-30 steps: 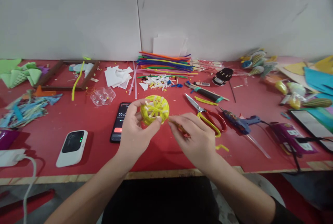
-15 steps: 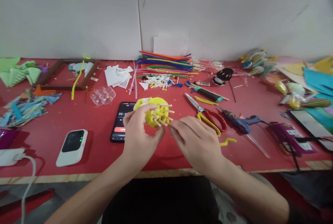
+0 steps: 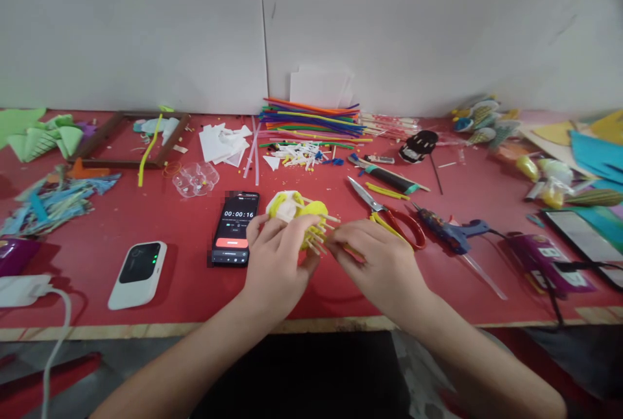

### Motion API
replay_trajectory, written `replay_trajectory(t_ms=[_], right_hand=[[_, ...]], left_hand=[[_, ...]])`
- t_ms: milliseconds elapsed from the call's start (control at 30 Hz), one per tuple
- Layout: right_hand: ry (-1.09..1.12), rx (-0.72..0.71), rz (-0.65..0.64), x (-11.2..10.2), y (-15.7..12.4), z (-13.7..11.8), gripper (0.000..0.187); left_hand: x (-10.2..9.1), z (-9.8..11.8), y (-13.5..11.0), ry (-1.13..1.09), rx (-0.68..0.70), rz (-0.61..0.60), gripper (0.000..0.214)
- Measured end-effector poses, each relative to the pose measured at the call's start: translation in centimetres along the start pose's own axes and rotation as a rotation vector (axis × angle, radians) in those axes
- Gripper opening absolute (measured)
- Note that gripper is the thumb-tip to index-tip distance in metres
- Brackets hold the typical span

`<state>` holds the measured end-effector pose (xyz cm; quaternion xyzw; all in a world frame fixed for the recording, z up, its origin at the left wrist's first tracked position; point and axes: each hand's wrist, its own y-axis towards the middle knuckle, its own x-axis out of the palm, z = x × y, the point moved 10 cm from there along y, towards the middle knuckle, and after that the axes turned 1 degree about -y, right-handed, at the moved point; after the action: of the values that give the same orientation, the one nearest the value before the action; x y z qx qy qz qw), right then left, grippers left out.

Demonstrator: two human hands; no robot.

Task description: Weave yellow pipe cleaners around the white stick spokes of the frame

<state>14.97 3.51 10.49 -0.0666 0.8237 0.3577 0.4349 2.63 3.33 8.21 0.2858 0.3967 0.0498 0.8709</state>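
Note:
My left hand (image 3: pixel 280 260) is closed around a small round craft piece (image 3: pixel 316 209), with yellow fuzzy pipe cleaner wound about it and a white part (image 3: pixel 286 206) on its far left side. Several pale sticks (image 3: pixel 317 239) poke out of it toward the right. Close by the stick ends, my right hand (image 3: pixel 382 260) pinches its fingertips together, and a bit of yellow pipe cleaner (image 3: pixel 353 251) shows under those fingers. Part of the craft piece is hidden behind my left fingers. Red-handled scissors (image 3: pixel 411 231) lie just beyond my right hand, beside more yellow strips (image 3: pixel 387 191).
A phone with a timer (image 3: pixel 233 237) lies left of my hands, and a white device (image 3: pixel 139 276) farther left. On the right are a glue gun (image 3: pixel 450 234) and a purple box (image 3: pixel 549 263). Colourful pipe cleaners (image 3: pixel 311 119) and a cutter (image 3: pixel 392 176) lie toward the wall.
Both hands and the craft piece have shifted slightly right, uncovering the phone's timer. The piece has turned, showing more white. The curled yellow end right of my right hand no longer shows.

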Motion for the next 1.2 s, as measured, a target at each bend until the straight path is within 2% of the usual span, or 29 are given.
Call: replay_trajectory(t_ms=[167, 333, 433, 533, 633, 767, 867, 1067, 1200], right_hand=[[0.056, 0.116, -0.007, 0.0, -0.2, 1.4, 0.013], [0.160, 0.239, -0.045, -0.5, 0.5, 2.7, 0.009], [0.215, 0.303, -0.139, -0.6, 1.0, 3.1, 0.010], [0.281, 0.328, -0.310, -0.2, 1.0, 2.8, 0.006], [0.279, 0.295, -0.346, -0.9, 1.2, 2.5, 0.005], [0.213, 0.191, -0.277, -2.4, 1.4, 1.7, 0.012], [0.193, 0.180, -0.192, -3.1, 1.4, 1.3, 0.009], [0.247, 0.272, 0.081, -4.0, 0.8, 1.2, 0.004], [0.096, 0.151, 0.228, -4.7, 0.3, -0.6, 0.016]], left_hand=[[0.5, 0.5, -0.4, -0.015, 0.027, -0.028, 0.036], [0.9, -0.4, 0.2, -0.102, -0.025, -0.094, 0.043], [0.9, -0.7, 0.5, -0.191, -0.038, -0.137, 0.047], [0.8, -0.9, 0.7, -0.237, -0.043, -0.181, 0.048], [0.6, -1.1, 0.8, -0.260, -0.049, -0.201, 0.050], [0.5, -2.2, 0.7, -0.386, -0.163, -0.199, 0.051], [0.7, -2.7, 0.5, -0.564, -0.250, -0.192, 0.049], [1.0, -3.4, 0.5, -0.836, -0.401, -0.127, 0.046], [0.7, -3.5, 0.6, -0.858, -0.457, -0.064, 0.043]])
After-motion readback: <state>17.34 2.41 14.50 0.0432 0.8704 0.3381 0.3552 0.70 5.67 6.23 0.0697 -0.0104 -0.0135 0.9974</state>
